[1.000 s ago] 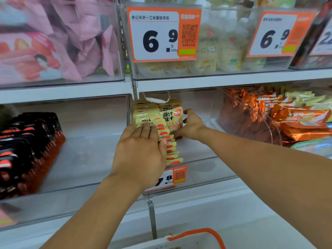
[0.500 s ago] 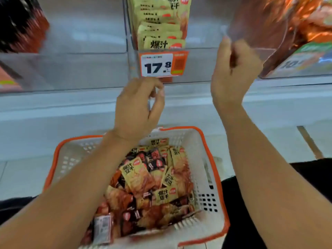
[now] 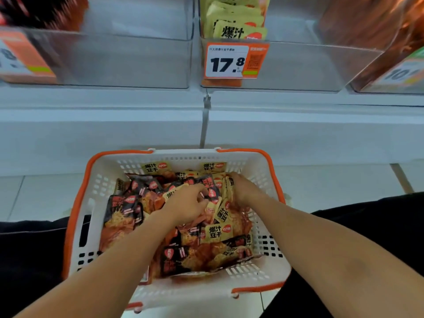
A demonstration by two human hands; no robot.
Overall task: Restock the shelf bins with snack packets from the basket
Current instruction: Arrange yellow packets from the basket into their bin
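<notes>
At the left edge of the shelf, a clear bin [image 3: 128,63] shows only blurred dark-and-red packets at its top corner, so nothing sure can be said of its stock. Below it, the white basket with orange rim [image 3: 79,203] sits on the floor against the shelf base, heaped with mixed snack packets: black ones [image 3: 124,212] toward its left wall, yellow ones [image 3: 216,232] toward the middle and right. The left hand [image 3: 185,206] is sunk in the middle of the heap, its fingers [image 3: 202,193] curled down among the packets; they seem to close on one or more, but which ones is hidden under the hand. Above, the middle bin [image 3: 298,65], tagged 17.8 [image 3: 226,61], holds a row of yellow packets [image 3: 238,31] standing at its left wall. The right hand [image 3: 243,189] digs in near the basket's far right corner, fingers buried among yellow packets, so I cannot tell how far they are closed or what they hold. The main risk, as I judge it, is a mixed grab: black and yellow lie tangled, and a black packet could ride up with the yellow and land in the wrong bin. A loose handful could also shed slippery packets onto the floor. Setting new ones in carelessly could tip the standing row. At the far right, a bin of orange packets [image 3: 376,31] is blurred.
</notes>
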